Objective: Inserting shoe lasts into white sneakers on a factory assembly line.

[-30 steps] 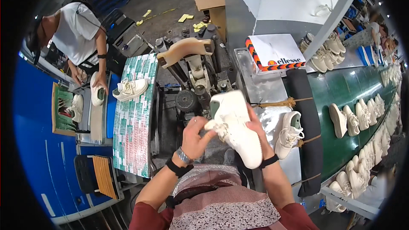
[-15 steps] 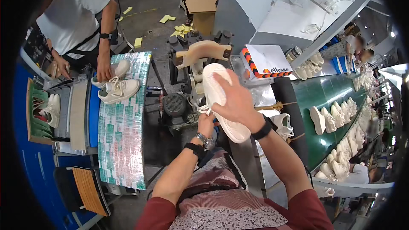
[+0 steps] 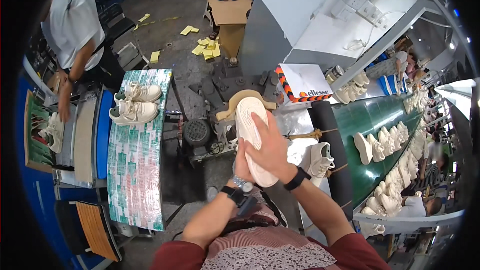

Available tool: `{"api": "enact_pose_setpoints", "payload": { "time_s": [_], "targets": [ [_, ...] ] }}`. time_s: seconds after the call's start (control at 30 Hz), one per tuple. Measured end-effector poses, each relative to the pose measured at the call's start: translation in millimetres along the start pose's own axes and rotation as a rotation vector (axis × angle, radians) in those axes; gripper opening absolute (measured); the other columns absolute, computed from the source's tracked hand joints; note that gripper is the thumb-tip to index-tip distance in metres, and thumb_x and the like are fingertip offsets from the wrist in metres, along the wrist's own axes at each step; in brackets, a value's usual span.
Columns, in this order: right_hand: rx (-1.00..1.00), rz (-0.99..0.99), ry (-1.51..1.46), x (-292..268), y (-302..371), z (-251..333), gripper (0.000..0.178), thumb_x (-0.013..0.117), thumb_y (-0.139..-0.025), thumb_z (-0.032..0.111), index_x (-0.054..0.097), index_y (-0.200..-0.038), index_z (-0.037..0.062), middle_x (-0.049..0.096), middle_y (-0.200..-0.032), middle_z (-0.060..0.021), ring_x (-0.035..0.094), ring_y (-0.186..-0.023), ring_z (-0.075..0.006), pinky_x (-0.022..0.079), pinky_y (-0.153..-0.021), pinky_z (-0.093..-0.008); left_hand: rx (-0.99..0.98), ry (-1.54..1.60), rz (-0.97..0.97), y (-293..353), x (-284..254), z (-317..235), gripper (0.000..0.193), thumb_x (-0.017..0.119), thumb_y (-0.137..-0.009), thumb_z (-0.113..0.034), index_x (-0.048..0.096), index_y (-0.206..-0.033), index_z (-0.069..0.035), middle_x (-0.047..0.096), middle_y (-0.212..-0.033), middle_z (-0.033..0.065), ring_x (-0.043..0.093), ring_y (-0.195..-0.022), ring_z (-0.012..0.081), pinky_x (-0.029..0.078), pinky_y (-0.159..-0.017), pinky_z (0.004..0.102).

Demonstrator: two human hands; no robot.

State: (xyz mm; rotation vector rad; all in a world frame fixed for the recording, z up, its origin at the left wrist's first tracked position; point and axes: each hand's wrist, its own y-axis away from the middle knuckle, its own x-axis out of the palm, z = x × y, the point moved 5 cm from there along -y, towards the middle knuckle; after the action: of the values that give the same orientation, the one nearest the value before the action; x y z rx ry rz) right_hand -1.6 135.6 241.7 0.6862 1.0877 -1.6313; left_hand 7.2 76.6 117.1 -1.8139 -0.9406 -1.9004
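Observation:
A cream sneaker (image 3: 248, 115) is held in front of me, its pale textured sole turned up toward me. My right hand (image 3: 271, 149) lies across the sole and grips its right edge. Lower down, my left hand (image 3: 243, 164) grips the left side, its fingers partly hidden by the shoe. The upper and laces are out of sight beneath. Just beyond the toe is a machine's curved tan pad (image 3: 234, 105). Right of my forearm, another cream sneaker (image 3: 320, 160) rests on the metal bench (image 3: 296, 151).
A pair of sneakers (image 3: 134, 112) sits on the plastic-wrapped table (image 3: 135, 180) at left, near a co-worker (image 3: 80, 35). A motor (image 3: 197, 132) stands below the machine. At right are a shoe box (image 3: 303, 82), a black roller (image 3: 327, 120) and a green conveyor (image 3: 345, 120) carrying several sneakers.
My left hand has gone from the laces to the shoe's side, and the shoe has come slightly lower. The co-worker's hand has left the sneakers on the left table.

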Motion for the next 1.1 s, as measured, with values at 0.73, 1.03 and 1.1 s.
{"api": "enact_pose_setpoints", "payload": {
  "time_s": [0.73,1.03,1.1],
  "targets": [
    [0.935,-0.187,-1.533,39,106,-74,0.062,0.051,-0.104,0.046,0.042,-0.147,0.0024,0.069,-0.12,-0.0121,0.065,-0.106,-0.0203,0.049,-0.09,-0.0361,-0.153,-1.067,-0.028,116,-69,-73,0.046,0.068,-0.088,-0.013,0.061,-0.127,0.01,0.071,-0.115,0.0149,0.07,-0.1,0.0211,0.058,-0.086,0.035],
    [0.803,0.237,-2.321,81,49,-39,0.07,0.063,-0.095,0.058,0.056,-0.135,0.0007,0.066,-0.124,-0.0157,0.066,-0.113,-0.0262,0.053,-0.098,-0.0366,0.087,-2.31,-0.262,84,-54,-39,0.055,0.092,-0.065,-0.03,0.07,-0.105,0.001,0.074,-0.097,0.0167,0.071,-0.091,0.0342,0.055,-0.086,0.0438],
    [0.823,0.0,-1.843,62,84,-76,0.081,0.072,-0.09,0.052,0.046,-0.145,-0.0004,0.059,-0.135,-0.0138,0.057,-0.123,-0.0241,0.044,-0.106,-0.0343,-0.179,-2.814,0.006,48,-114,-15,0.056,0.087,-0.074,-0.04,0.068,-0.112,-0.004,0.072,-0.101,0.0189,0.068,-0.091,0.0402,0.055,-0.081,0.0458]
  ]
}}
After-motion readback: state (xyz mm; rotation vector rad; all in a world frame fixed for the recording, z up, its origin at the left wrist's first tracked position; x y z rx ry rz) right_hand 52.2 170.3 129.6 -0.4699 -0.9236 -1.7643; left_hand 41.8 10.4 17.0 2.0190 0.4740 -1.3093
